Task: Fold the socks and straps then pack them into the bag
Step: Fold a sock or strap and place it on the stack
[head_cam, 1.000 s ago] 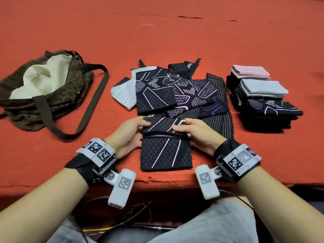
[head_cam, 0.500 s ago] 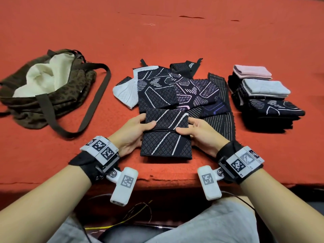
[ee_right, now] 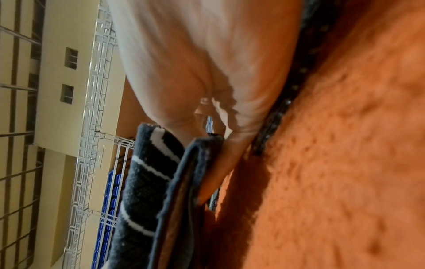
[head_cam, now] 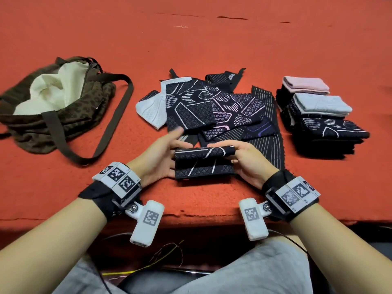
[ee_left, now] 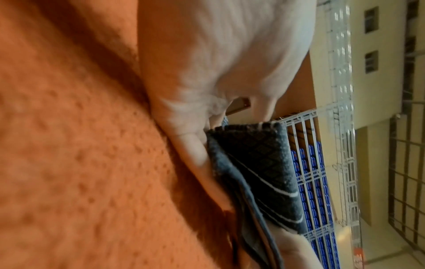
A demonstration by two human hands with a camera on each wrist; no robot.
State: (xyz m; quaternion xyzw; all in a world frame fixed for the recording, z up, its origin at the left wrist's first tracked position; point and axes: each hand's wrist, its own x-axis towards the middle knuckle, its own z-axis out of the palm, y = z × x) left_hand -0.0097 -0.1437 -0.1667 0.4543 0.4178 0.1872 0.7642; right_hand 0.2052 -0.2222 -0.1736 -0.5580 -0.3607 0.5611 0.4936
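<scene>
From the head camera, a person sits at a table with an orange cloth (head_cam: 212, 45) on it. Both hands hold one folded dark sock (head_cam: 204, 164) with white lines, near the table's front edge. The left hand (head_cam: 158, 160) is at the sock's left end, with its fingers under the sock and its thumb sticking out toward the pile. The right hand (head_cam: 247, 159) is at the sock's right end, with its fingers curled over the sock's top fold. Just behind the sock lies a messy pile of socks and straps (head_cam: 212, 105), dark with light patterns, and one white piece pokes out on its left. Left of the pile, well apart, sits a brown bag (head_cam: 70, 115) with its mouth open and a pale lining inside. Right of the pile stands a neat stack of folded socks (head_cam: 320, 122), with a pink one and a light grey one on top.

From the left wrist camera, the left hand (ee_left: 220, 60) touches the edge of the sock (ee_left: 255, 163) above the orange cloth (ee_left: 80, 163). The picture is blurry.

From the right wrist camera, the right hand (ee_right: 207, 63) grips the sock (ee_right: 149, 182), with fingers pressed along its side. The orange cloth (ee_right: 345, 163) is close beside it.
</scene>
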